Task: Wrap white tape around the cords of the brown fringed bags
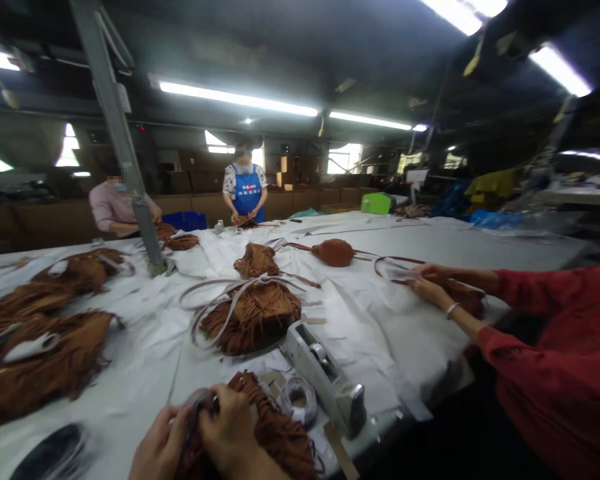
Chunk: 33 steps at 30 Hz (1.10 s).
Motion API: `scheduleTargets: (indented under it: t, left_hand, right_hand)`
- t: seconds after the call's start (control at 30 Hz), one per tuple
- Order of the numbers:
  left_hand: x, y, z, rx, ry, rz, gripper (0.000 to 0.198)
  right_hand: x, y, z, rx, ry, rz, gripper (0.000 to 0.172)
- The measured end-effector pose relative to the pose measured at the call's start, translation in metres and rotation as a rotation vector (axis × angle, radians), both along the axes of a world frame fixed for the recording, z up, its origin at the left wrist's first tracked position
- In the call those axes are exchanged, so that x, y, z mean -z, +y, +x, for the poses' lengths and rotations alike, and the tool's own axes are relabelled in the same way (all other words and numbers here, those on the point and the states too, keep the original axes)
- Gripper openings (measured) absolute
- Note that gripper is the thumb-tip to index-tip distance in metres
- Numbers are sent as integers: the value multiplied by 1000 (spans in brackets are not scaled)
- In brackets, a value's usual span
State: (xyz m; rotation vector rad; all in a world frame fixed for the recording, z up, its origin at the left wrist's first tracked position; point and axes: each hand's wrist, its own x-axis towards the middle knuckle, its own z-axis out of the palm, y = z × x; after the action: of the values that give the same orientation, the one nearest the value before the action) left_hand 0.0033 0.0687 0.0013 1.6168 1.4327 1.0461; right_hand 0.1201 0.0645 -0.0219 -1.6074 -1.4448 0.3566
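My left hand (160,443) and my right hand (230,427) are close together at the bottom of the head view. Both are closed with bent fingers on a dark greyish strap (203,402), which is blurred and partly covered by the fingers. Dark brown material shows below it between the hands. Right beside my right hand lies a brown fringed bag (285,437) with a small metal eyelet near its top. A coil of grey strap (299,401) rests next to that bag, by a grey metal tape dispenser (325,377).
Brown fringed bags (255,310) with looped straps lie mid-table; more fringed pieces (55,360) lie left. A round brown pouch (334,253) sits farther back. A metal post (125,133) rises at left. A co-worker's red sleeves (535,333) reach in from the right; two people work opposite.
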Motion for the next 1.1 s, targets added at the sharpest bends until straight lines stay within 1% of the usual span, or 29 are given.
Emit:
scheduleTargets:
  t: [0.03,0.07,0.13,0.23,0.33,0.4,0.5,0.57,0.6,0.63,0.67,0.7,0.8,0.87,0.93,1.0,1.1]
  left_hand:
    - [1,1,1,-1,-13,-32,46]
    - [1,2,1,43,-69,-98,46]
    - [3,5,1,107,-172,-164,45]
    - [3,4,3,174,-306,-188,43]
    - [2,-1,4,246,-392,-185,39]
    - [0,-5,3,279,-405,-175,36]
    - [-3,-7,-2,294,-370,-108,31]
    - [-6,-6,-6,279,-340,-55,27]
    - [-7,-5,-8,270,-324,-37,27]
    - [-8,-4,-10,262,-308,-27,26]
    - [-9,-4,-11,256,-293,-20,26]
    - [-10,-3,-12,257,-278,-17,25]
    - [-12,-3,-10,264,-230,-2,24]
    - [-14,-4,-8,274,-193,12,22]
    - [-16,-5,-7,280,-172,21,20]
    - [-17,-6,-8,287,-163,18,18]
    - [-18,-6,-13,287,-121,18,15]
  right_hand:
    - [-2,0,0,4,0,-6,19]
    - [-4,1,1,24,-18,-9,18]
    - [-6,2,2,47,-59,1,17]
    - [-10,3,5,36,-78,31,20]
    - [-15,4,6,-14,-2,12,17]
    - [-21,4,8,-106,144,-26,14]
    - [-27,6,14,-371,494,-102,15]
    - [-29,5,21,-549,688,-150,27]
    - [-29,5,26,-605,749,-169,34]
    - [-29,3,29,-630,786,-184,42]
    - [-28,2,33,-620,797,-195,48]
    - [-27,0,36,-575,784,-197,51]
    - [-28,-7,37,-363,654,-137,51]
    - [-31,-13,33,-305,566,-80,53]
    - [-34,-18,27,-306,504,-44,54]
    - [-36,-21,23,-331,487,-29,53]
    - [-39,-19,29,-440,552,-75,46]
